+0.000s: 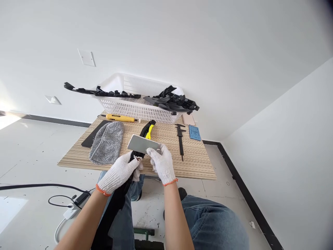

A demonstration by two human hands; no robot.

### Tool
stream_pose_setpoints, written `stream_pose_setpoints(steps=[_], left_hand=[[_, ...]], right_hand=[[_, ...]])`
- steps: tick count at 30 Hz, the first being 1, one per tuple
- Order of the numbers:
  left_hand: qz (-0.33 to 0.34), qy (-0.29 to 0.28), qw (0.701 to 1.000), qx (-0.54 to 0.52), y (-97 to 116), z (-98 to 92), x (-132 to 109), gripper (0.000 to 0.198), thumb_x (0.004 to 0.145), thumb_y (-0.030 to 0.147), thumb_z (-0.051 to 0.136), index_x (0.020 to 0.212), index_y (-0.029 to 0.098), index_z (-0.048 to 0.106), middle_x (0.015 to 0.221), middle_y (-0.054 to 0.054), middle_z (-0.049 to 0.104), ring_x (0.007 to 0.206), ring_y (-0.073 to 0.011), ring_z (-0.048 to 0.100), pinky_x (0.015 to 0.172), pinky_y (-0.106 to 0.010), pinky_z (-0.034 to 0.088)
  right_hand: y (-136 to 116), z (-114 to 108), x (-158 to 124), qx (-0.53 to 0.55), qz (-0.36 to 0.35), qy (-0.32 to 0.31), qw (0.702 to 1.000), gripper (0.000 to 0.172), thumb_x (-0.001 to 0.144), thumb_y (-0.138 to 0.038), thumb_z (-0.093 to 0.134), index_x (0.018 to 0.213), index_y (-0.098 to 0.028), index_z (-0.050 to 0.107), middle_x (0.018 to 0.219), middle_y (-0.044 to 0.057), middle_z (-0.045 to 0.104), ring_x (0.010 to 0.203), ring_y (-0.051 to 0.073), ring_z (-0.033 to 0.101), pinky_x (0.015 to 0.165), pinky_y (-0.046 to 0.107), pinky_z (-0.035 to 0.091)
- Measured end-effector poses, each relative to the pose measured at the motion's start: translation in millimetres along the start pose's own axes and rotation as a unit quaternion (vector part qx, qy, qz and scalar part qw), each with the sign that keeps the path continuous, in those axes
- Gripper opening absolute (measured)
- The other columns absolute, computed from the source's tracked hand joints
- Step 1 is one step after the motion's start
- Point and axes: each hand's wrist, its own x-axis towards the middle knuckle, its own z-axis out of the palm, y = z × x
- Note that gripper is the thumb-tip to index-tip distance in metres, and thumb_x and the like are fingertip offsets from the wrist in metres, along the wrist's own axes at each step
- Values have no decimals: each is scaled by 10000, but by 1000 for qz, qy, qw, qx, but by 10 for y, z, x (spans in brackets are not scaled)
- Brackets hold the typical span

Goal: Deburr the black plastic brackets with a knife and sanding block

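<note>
My left hand (122, 172), in a white knit glove with an orange cuff, is closed around a long black plastic part (114, 206). That part slants from over the table down past my leg. My right hand (161, 163), gloved alike, pinches a flat grey-green rectangular sheet (142, 143), which looks like sandpaper, by its right end. The sheet is tilted just above the black part, hiding some of it; I cannot tell whether they touch. Beyond the sheet lies a bright yellow tool (149, 132), partly hidden.
A white basket (135, 110) holding several black plastic parts (171, 100) stands at the table's (192, 165) back. Around lie a grey cloth (108, 144), a dark flat pad (91, 139), a yellow corded tool (119, 118), black calipers (180, 139) and a blue pad (194, 132).
</note>
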Motion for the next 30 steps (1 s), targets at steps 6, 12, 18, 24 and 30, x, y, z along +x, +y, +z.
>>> stream_pose_setpoints(steps=[6,12,18,24,30], left_hand=[[-1,-12,1000,-8,-26,-4,5,275,854,465,580,753,211,550,492,22,603,428,-158,608,461,-258,516],[17,-11,1000,15,-36,-16,16,299,888,461,535,737,203,553,486,14,606,428,-153,606,466,-253,510],[-3,-8,1000,8,-30,-12,5,317,897,467,525,727,201,556,473,17,597,434,-153,609,473,-256,523],[0,-9,1000,-6,-55,-4,24,317,893,468,542,727,199,558,480,16,599,431,-150,600,464,-257,522],[-4,-10,1000,-12,-86,-4,35,308,878,479,561,742,202,556,482,19,600,434,-155,610,464,-258,527]], right_hand=[[-63,-110,-25,105,15,5,994,382,730,-420,728,1031,-237,580,532,-87,600,284,78,390,274,163,224],[-26,-74,29,132,14,19,991,394,777,-523,660,1033,-236,571,649,-36,658,393,115,551,343,184,338],[41,16,37,69,-58,55,994,303,748,-363,730,985,-244,584,764,-63,605,547,87,531,438,181,436],[37,2,58,53,-53,67,995,293,763,-378,720,1006,-231,646,787,-31,634,613,114,567,477,207,475],[45,-8,78,56,-64,69,994,295,753,-377,732,995,-213,696,832,-6,673,639,116,581,502,214,480]])
